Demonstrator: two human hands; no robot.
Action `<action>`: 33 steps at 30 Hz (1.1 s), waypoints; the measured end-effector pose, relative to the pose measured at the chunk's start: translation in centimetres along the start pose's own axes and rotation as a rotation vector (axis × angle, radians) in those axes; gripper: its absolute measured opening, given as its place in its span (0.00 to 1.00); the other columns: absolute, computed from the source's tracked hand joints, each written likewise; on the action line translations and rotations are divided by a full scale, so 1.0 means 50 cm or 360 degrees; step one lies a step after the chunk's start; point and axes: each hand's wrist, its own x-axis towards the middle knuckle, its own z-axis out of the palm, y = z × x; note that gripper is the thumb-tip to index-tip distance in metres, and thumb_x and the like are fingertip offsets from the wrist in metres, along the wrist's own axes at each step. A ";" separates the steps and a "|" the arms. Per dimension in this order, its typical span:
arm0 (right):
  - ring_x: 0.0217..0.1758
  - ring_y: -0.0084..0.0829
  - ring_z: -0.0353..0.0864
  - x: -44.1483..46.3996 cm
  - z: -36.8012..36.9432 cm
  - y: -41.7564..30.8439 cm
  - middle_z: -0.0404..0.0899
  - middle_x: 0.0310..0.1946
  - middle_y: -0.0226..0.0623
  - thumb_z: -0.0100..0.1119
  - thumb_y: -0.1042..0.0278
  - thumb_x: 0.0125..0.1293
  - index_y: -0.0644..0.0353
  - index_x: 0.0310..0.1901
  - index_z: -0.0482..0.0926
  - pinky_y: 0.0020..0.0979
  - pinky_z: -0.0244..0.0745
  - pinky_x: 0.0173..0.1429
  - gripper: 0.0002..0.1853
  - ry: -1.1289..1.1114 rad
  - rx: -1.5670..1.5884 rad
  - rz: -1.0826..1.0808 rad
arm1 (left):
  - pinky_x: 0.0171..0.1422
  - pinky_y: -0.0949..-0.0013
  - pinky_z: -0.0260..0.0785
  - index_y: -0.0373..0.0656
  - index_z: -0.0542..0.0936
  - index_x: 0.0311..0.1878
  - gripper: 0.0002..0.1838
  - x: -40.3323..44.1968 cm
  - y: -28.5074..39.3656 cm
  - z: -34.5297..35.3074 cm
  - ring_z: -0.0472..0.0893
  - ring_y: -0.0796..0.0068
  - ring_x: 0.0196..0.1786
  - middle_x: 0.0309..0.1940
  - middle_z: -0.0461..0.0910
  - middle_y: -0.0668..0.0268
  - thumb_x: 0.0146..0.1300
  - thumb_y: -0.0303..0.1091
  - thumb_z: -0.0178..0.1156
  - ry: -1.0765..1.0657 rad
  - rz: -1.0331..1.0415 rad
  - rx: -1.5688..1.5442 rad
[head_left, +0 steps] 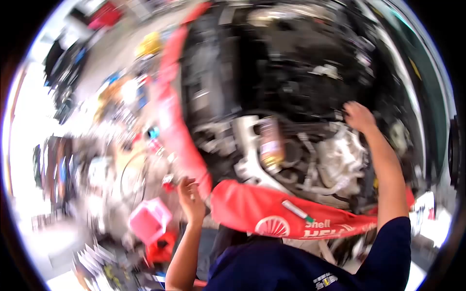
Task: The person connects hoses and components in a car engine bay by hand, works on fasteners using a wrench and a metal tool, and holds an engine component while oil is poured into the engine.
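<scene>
My right hand (359, 117) reaches into a car's engine bay (301, 87), above a pale metal engine part (342, 160). Its fingers are curled, and whatever they may hold is hidden. Beside the corner of a red fender cover (267, 208), my left hand (191, 198) is raised with its fingers loosely apart. A small red object (168, 183) shows close to those fingertips; blur hides whether they touch. Between my hands, a can or bottle with a yellowish end (271, 143) lies in the bay. A white marker-like stick with a green end (297, 211) rests on the cover.
To the left, the floor holds a pink container (149, 220), a red item (161, 247) and blurred clutter (124, 97). A yellow object (149, 44) stands farther back. The car's side edge (405, 82) runs along the right. Motion blurs most of the view.
</scene>
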 end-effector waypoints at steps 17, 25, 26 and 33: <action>0.58 0.42 0.75 -0.128 -0.046 -0.541 0.74 0.54 0.51 0.49 0.68 0.71 0.66 0.60 0.68 0.36 0.68 0.63 0.19 0.1038 0.0683 0.0473 | 0.19 0.69 0.61 0.44 0.72 0.29 0.03 -0.802 -0.748 -0.698 0.71 0.68 0.17 0.20 0.74 0.60 0.57 0.29 0.51 0.1963 -0.2689 -0.0989; 0.51 0.37 0.76 -0.170 0.006 -1.206 0.73 0.51 0.44 0.52 0.67 0.69 0.65 0.56 0.70 0.34 0.71 0.56 0.17 0.0243 0.1110 0.0174 | 0.25 0.71 0.68 0.43 0.68 0.55 0.15 -0.500 -0.814 -0.849 0.79 0.73 0.28 0.33 0.78 0.65 0.67 0.34 0.51 0.1708 -0.1946 -0.1221; 0.51 0.37 0.76 -0.164 0.007 -1.251 0.73 0.51 0.44 0.52 0.67 0.69 0.65 0.56 0.70 0.34 0.71 0.56 0.17 0.0231 0.1111 0.0166 | 0.24 0.73 0.67 0.43 0.68 0.56 0.15 -0.449 -0.797 -0.872 0.78 0.73 0.26 0.33 0.77 0.65 0.69 0.33 0.50 0.1740 -0.1912 -0.1201; 0.45 0.33 0.78 0.001 -0.023 -1.433 0.74 0.44 0.41 0.57 0.72 0.61 0.64 0.51 0.73 0.32 0.73 0.52 0.16 0.0018 0.1258 -0.0004 | 0.20 0.75 0.64 0.48 0.69 0.38 0.04 -0.304 -0.900 -0.878 0.73 0.77 0.22 0.24 0.71 0.70 0.68 0.35 0.47 0.1144 -0.1690 -0.1238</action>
